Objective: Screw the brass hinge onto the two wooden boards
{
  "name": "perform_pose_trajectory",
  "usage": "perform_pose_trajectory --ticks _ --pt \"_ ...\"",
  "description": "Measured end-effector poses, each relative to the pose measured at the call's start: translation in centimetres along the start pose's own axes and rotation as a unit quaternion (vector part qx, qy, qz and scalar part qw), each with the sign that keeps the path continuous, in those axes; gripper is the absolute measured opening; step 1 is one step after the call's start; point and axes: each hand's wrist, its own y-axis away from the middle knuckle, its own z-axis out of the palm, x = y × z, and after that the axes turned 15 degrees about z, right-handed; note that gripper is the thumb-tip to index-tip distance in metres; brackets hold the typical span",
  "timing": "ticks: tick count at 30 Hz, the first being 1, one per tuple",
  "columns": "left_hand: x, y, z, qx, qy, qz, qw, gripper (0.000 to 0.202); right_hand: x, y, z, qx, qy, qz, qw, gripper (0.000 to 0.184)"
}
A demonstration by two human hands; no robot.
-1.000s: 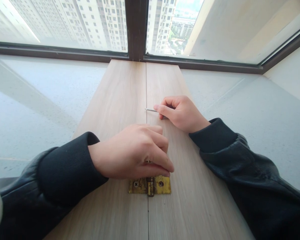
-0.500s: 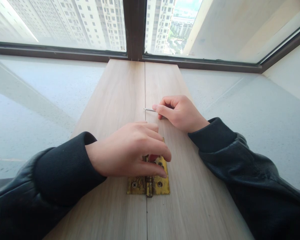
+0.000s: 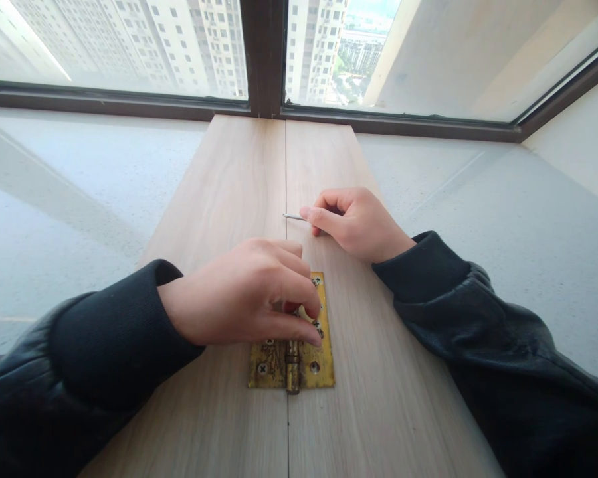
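Observation:
A worn brass hinge (image 3: 323, 365) lies flat on two pale wooden boards (image 3: 249, 172), its knuckle along the seam. Over the hinge is my left hand (image 3: 249, 292), its thumb and index finger curled with a small gap between their tips. A cross-head screw (image 3: 317, 325) on the hinge's right leaf shows at that gap; contact with it is unclear. Farther along the boards, my right hand (image 3: 353, 222) is closed around a slim metal screwdriver (image 3: 295, 217). Its shaft points left across the seam, and the rest of it is hidden in the fingers.
More screws sit in the hinge, including one at its lower left (image 3: 262, 368). An opening (image 3: 314, 367) in the lower right shows a dark centre. The boards rest on a speckled white sill (image 3: 70, 192), ending against a dark window frame (image 3: 266, 66).
My left hand has drawn slightly left, its thumb and index finger closer together, uncovering more of the hinge's right leaf. My right hand keeps the screwdriver almost in place. The view has shifted slightly.

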Motion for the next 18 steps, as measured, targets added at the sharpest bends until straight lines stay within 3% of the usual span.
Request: perform_pose_trajectory --ticks 18 --pt "1.1 -0.9 0.0 -0.039 -0.011 0.033 0.999 0.013 0.0 -0.1 0.0 -0.002 0.0 -0.01 1.0 0.033"
